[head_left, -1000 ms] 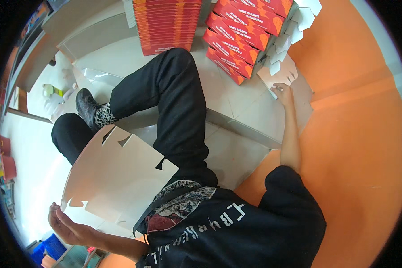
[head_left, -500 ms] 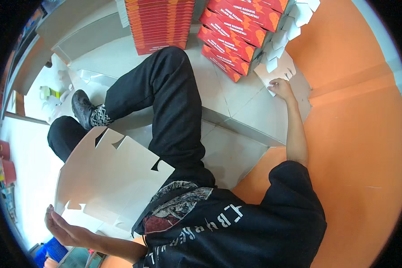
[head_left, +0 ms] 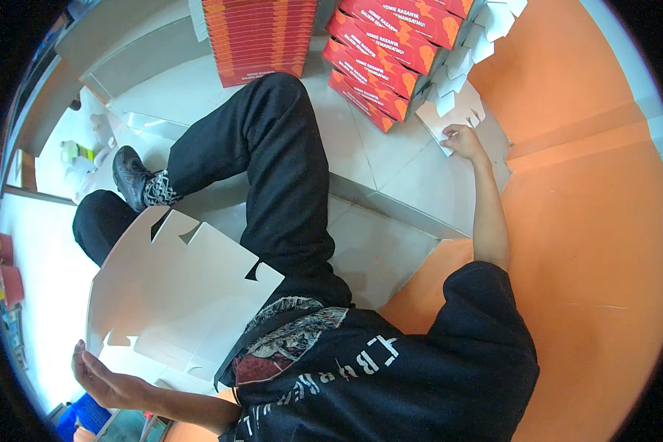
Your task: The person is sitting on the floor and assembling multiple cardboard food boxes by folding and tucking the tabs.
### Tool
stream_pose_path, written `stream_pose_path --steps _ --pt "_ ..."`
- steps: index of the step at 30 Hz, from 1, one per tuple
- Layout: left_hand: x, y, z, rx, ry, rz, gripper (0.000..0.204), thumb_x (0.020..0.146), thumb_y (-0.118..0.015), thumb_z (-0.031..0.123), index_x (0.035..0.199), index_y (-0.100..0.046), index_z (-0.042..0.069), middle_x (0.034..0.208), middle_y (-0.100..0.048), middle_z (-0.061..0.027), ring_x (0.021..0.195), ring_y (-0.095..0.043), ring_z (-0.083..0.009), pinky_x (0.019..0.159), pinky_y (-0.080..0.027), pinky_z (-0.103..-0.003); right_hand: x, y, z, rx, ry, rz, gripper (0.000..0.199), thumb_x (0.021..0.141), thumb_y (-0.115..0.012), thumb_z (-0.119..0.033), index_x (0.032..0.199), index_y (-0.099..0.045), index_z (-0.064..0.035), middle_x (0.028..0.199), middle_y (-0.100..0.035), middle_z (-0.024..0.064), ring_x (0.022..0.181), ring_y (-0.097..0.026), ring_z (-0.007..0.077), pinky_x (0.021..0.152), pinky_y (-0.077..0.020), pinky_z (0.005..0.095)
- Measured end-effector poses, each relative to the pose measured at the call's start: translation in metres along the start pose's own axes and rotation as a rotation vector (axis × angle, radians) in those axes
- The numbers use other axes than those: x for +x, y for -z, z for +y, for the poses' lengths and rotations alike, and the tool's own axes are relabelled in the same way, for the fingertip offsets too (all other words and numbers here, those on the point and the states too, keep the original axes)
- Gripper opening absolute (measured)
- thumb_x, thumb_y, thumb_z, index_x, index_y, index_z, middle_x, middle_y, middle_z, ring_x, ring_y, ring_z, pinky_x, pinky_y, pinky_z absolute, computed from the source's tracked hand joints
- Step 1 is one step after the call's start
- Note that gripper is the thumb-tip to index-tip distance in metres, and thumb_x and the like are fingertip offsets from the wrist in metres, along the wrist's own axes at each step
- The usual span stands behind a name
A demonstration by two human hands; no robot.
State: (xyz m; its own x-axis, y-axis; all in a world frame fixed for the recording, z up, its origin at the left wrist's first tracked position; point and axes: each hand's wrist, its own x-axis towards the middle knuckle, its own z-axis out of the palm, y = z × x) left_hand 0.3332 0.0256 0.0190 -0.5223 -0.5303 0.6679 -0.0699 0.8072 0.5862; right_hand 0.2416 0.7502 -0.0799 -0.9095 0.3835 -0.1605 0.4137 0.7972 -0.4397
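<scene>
A flat white cardboard box blank (head_left: 180, 283) with cut notches lies across my lap, its plain side up. My left hand (head_left: 109, 381) is at its lower left corner, palm turned up and fingers stretched out; whether the fingertips touch the edge is hard to see. Off to the right, my right hand (head_left: 462, 141) pinches the near edge of another white cardboard blank (head_left: 449, 110), which lies on the tiled ledge beside the leaning red boxes. The fingers and thumb of that hand are closed on the edge.
A tall stack of red folded boxes (head_left: 261, 44) stands on the ledge, with a leaning stack of red boxes (head_left: 376, 62) with white flaps to its right. An orange wall (head_left: 589, 221) rises at my right. Bottles (head_left: 74, 152) and red containers (head_left: 11, 283) are at far left.
The whole view has shifted slightly, with things a little further left and up. Both hands keep their places at the cardboard blanks.
</scene>
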Motion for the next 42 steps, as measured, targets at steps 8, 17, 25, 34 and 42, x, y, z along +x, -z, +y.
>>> stream_pose_path --steps 8,17,25,34,42 --pt "0.000 -0.001 0.001 -0.018 0.020 0.008 0.024 0.093 -0.051 0.024 0.104 -0.062 0.006 0.103 -0.065 -0.0097 0.101 -0.061 -0.0215 0.088 -0.050 -0.039 0.004 -0.001 0.006 -0.006 0.075 0.011 0.037 0.063 -0.077 -0.011 0.097 -0.066 -0.0007 0.088 -0.064 0.0136 0.080 -0.062 0.0206 0.069 -0.0514 0.0313" --pt "-0.001 0.000 0.000 -0.019 0.034 0.011 0.026 0.093 -0.051 0.024 0.105 -0.062 0.004 0.103 -0.064 -0.0102 0.101 -0.060 -0.0219 0.089 -0.050 -0.038 0.004 -0.003 0.011 -0.065 0.078 0.054 0.040 0.061 -0.079 -0.014 0.097 -0.066 -0.0014 0.082 -0.065 0.0120 0.079 -0.061 0.0193 0.070 -0.0502 0.0299" --pt "0.001 0.000 -0.013 -0.104 0.003 0.004 0.031 0.091 -0.056 0.026 0.106 -0.061 -0.001 0.105 -0.062 -0.0141 0.100 -0.059 -0.0229 0.086 -0.050 -0.037 -0.003 0.000 0.017 -0.168 0.046 0.029 0.044 0.059 -0.081 -0.017 0.098 -0.066 -0.0025 0.088 -0.066 0.0140 0.085 -0.063 0.0224 0.077 -0.0504 0.0320" --pt "0.002 0.001 -0.020 -0.132 0.004 0.027 0.031 0.090 -0.057 0.025 0.106 -0.061 -0.001 0.105 -0.062 -0.0143 0.098 -0.059 -0.0228 0.086 -0.050 -0.037 -0.004 0.004 0.023 -0.151 -0.007 0.013 0.045 0.059 -0.081 -0.019 0.098 -0.066 -0.0035 0.092 -0.066 0.0133 0.087 -0.062 0.0229 0.078 -0.0499 0.0324" --pt "0.001 -0.001 -0.020 -0.225 0.027 0.030 0.030 0.089 -0.059 0.024 0.105 -0.061 -0.001 0.104 -0.062 -0.0142 0.098 -0.059 -0.0222 0.085 -0.050 -0.036 -0.001 0.005 0.027 -0.099 0.013 -0.021 0.039 0.060 -0.079 -0.018 0.094 -0.066 -0.0037 0.087 -0.065 0.0104 0.083 -0.061 0.0204 0.076 -0.0492 0.0315"
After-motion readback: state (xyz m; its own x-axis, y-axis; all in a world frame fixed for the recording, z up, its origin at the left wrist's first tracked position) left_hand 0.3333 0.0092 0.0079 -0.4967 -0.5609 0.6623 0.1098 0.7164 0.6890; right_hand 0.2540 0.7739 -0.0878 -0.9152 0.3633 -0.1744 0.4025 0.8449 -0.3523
